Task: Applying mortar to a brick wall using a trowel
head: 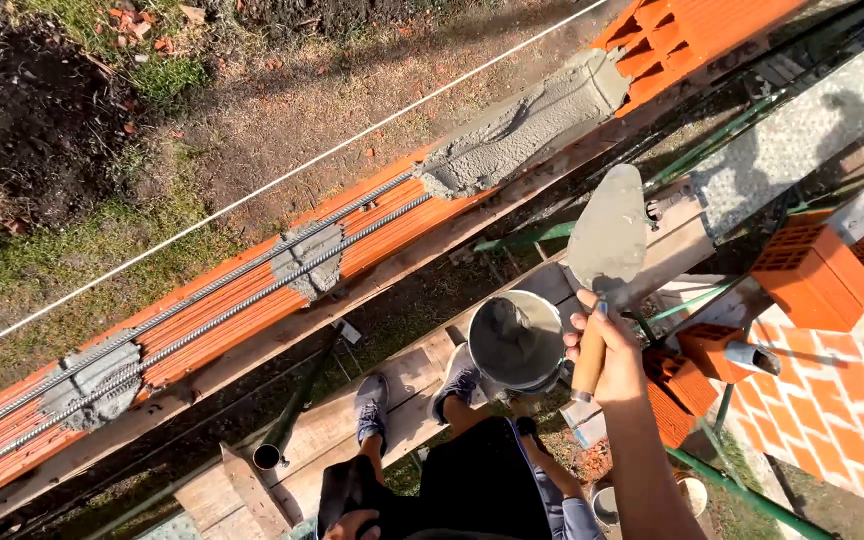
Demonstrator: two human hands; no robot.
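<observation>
1. We note the right hand [607, 352] wrapped tight around the trowel [607, 240] handle, blade raised above the bucket [517, 340].
2. The left hand [350, 524] sits at the frame edge; we cannot tell its grip.
3. Mortar [517, 130] partly covers the wall [252, 290]; next calls for an even spread.

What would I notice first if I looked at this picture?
Probably the right hand in the middle, holding up a trowel smeared with grey mortar, just above a metal bucket of the same mix. Next, the long orange brick wall running slantwise across the picture, with two steel bars along its top and a thick bed of wet mortar at its far end.
</observation>
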